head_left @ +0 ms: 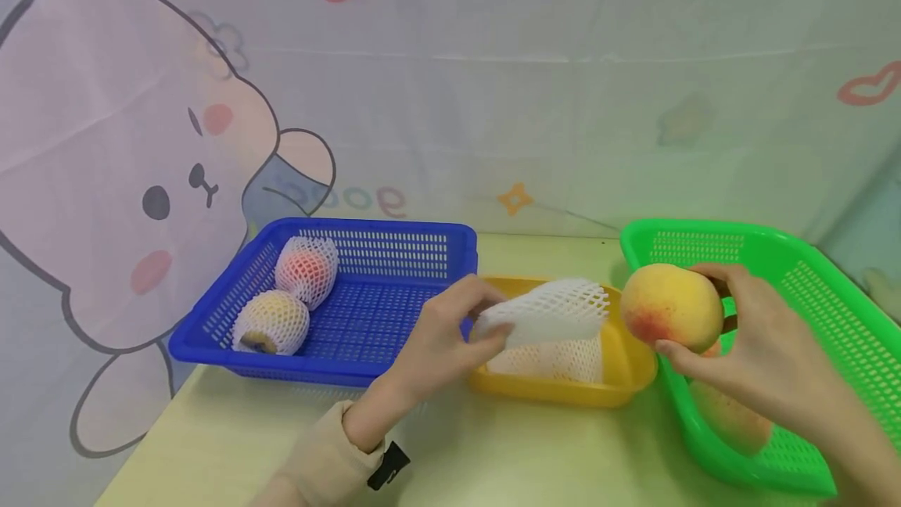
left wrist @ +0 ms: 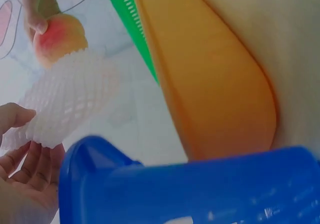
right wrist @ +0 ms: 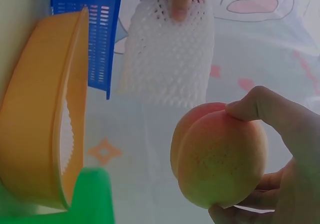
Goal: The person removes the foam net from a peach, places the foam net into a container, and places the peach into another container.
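A white foam net sleeve (head_left: pixel 549 311) is pinched at its left end by my left hand (head_left: pixel 450 335), above the yellow basket (head_left: pixel 626 382). The sleeve's other end points toward a yellow-red peach (head_left: pixel 669 307). My right hand (head_left: pixel 774 358) grips that peach by its right side, over the near left rim of the green basket (head_left: pixel 711 444). A small gap separates sleeve and peach in the right wrist view. More peaches (head_left: pixel 732 413) lie in the green basket, partly hidden by my right hand. Another foam sleeve (head_left: pixel 556 358) lies in the yellow basket.
To the left stands a blue basket (head_left: pixel 380 370) holding two peaches in foam nets, one reddish (head_left: pixel 306 268) and one yellow (head_left: pixel 271 319). The baskets stand on a pale yellow table (head_left: pixel 493 452). Behind it hangs a printed cloth (head_left: pixel 479 100).
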Tool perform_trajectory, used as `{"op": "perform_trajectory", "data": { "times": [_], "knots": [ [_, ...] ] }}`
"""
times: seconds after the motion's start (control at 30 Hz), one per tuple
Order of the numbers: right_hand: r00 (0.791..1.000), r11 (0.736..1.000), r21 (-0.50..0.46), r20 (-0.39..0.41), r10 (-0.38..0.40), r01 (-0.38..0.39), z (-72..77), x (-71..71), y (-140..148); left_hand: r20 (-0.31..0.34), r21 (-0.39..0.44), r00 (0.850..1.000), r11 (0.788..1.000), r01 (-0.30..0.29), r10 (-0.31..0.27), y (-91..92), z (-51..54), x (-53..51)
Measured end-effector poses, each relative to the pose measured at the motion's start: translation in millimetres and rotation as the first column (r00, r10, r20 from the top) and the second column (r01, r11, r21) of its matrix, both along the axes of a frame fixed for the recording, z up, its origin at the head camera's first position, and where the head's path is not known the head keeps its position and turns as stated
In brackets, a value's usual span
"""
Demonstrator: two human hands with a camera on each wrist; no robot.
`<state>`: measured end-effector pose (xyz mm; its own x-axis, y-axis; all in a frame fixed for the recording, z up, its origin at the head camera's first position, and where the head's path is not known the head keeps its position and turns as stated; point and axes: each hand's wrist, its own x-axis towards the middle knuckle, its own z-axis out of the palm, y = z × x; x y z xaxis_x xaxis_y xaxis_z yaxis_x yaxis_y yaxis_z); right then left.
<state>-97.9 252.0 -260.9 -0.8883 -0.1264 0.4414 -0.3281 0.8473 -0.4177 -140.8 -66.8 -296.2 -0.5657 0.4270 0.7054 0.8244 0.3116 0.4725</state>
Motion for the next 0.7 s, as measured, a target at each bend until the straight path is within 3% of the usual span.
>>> {"op": "perform_trajectory", "data": {
  "times": [0.17, 0.5, 0.6, 0.7],
  "knots": [
    [1.0, 1.0, 0.005, 0.002, -0.014, 0.014, 1.3, -1.7, 7.9, -0.038, -0.023, 0.999, 1.0, -0.021, 0.02, 11.6, -5.7, -0.1],
    [0.995, 0.994, 0.08, 0.06, -0.077, 0.072, 6.8, -0.7, 23.0, -0.117, -0.099, 0.984, 0.985, -0.144, 0.132, 32.9, -8.1, 2.7],
    [0.994, 0.993, 0.094, 0.069, -0.081, 0.074, 7.7, 1.2, 25.4, -0.201, -0.133, 0.967, 0.974, -0.185, 0.156, 39.0, -8.9, 2.0],
    [0.996, 0.992, 0.108, 0.058, -0.073, 0.066, 8.2, 3.8, 28.2, -0.306, -0.168, 0.935, 0.957, -0.236, 0.177, 44.9, -9.9, 0.4]
  ]
}}
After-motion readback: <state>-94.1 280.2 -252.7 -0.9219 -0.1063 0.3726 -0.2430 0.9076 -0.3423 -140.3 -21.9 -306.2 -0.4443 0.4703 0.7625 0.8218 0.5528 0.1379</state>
